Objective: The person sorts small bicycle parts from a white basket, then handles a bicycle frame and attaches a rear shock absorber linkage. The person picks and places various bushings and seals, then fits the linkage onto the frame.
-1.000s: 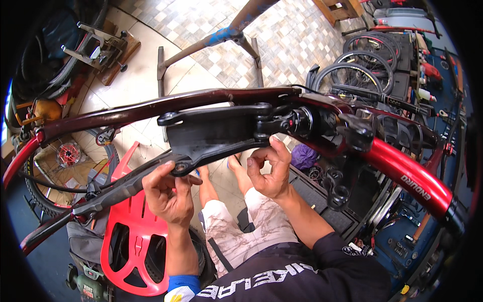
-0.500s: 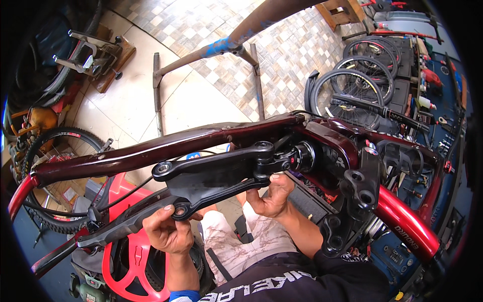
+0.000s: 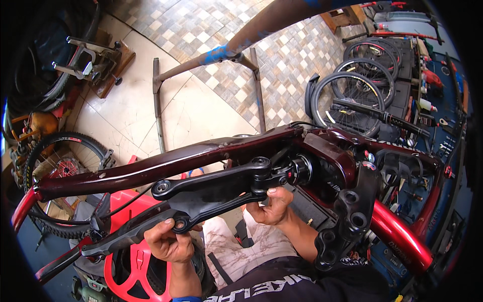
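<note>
A dark red bicycle frame (image 3: 136, 168) lies across the view in front of me. Below its top tube sits a black suspension linkage (image 3: 211, 183) with round bolt holes at its ends. The linkage's right end meets the rear shock (image 3: 301, 170). At its lower left eyelet, my left hand (image 3: 171, 241) is closed in a pinch, thumb beside the hole. My right hand (image 3: 271, 206) grips the lower right end from beneath, its thumb up against the edge near the shock. Fingers behind the linkage are partly hidden. Another black pivot piece (image 3: 347, 216) with several holes stands to the right.
A brown metal stand (image 3: 241, 35) rises from the tiled floor ahead. Bicycle wheels (image 3: 347, 95) line the right, next to a blue tool board (image 3: 443, 126). A red plastic piece with openings (image 3: 136, 272) lies below left, near a knobby-tyred wheel (image 3: 65, 146).
The bicycle frame and linkage sit slightly lower in view, and the black pivot piece on the right has shifted a little left. Both hands keep their hold.
</note>
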### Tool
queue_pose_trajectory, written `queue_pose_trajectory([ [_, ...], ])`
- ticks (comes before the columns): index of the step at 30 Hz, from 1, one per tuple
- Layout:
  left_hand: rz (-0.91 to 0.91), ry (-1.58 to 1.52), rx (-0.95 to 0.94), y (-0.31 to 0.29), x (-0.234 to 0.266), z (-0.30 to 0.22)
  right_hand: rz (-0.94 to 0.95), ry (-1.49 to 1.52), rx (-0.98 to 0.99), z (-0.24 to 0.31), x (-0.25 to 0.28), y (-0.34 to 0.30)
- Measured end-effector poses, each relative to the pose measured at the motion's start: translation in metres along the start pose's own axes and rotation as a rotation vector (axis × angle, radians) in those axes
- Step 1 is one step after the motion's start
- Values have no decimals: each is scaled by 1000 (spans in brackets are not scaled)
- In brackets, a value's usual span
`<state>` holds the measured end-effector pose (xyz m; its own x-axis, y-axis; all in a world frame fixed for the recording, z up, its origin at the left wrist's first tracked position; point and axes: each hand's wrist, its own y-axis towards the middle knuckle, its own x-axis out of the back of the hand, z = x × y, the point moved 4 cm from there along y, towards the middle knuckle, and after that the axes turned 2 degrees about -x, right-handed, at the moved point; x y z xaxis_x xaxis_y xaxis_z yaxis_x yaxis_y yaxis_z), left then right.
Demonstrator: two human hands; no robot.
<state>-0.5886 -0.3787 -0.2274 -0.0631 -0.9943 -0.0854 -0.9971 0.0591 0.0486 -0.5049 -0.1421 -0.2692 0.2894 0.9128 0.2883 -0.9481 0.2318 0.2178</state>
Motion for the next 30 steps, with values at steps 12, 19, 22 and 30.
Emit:
queue_pose_trajectory([
  [12, -77, 152, 15, -13, 16, 3, 241, 433, -568, -36, 9, -68],
  [19, -20, 305, -57, -6, 15, 0, 189, 1217, -950, -9, 3, -18],
  [22, 36, 326, -91, -2, 12, -2, 130, 1466, -991, -7, 0, -13],
  [30, -95, 231, 25, -14, 19, 3, 178, 1258, -1017, 1, 3, 7],
])
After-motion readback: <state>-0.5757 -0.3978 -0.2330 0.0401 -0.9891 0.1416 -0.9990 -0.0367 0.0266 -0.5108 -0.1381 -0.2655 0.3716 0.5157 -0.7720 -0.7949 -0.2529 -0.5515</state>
